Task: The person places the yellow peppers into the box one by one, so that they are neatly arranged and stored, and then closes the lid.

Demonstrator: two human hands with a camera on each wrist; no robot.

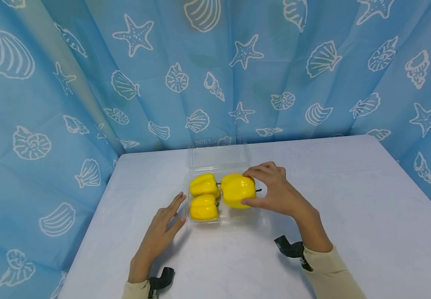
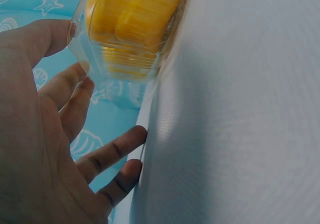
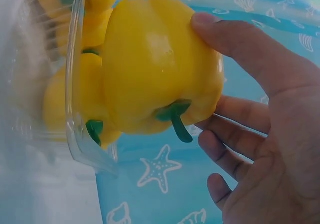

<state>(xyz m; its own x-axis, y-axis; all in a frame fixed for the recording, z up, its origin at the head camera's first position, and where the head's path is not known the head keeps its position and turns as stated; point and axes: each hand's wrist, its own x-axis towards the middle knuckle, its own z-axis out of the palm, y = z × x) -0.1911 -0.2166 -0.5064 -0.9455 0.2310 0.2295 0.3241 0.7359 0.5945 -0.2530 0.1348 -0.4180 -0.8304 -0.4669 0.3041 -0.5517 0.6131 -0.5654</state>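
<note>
My right hand (image 1: pixel 276 191) grips a yellow bell pepper (image 3: pixel 160 64) between thumb and fingers, its green stem towards the palm. The pepper is over the right part of a clear plastic clamshell box (image 1: pixel 234 216), its lid (image 1: pixel 219 157) folded back. Two more yellow bell peppers, an upper one (image 1: pixel 202 185) and a lower one (image 1: pixel 203 207), lie in the box's left part. Another yellow pepper (image 1: pixel 228 179) shows partly behind the held one. My left hand (image 1: pixel 163 226) has its fingers spread at the box's left side, the thumb (image 2: pixel 55 36) at its rim.
A white cloth covers the table (image 1: pixel 349 199) under the box. Behind it hangs a blue curtain (image 1: pixel 260 83) with white shells and starfish. Black wrist mounts, one on the left (image 1: pixel 161 278) and one on the right (image 1: pixel 289 248), stick out from beige sleeves.
</note>
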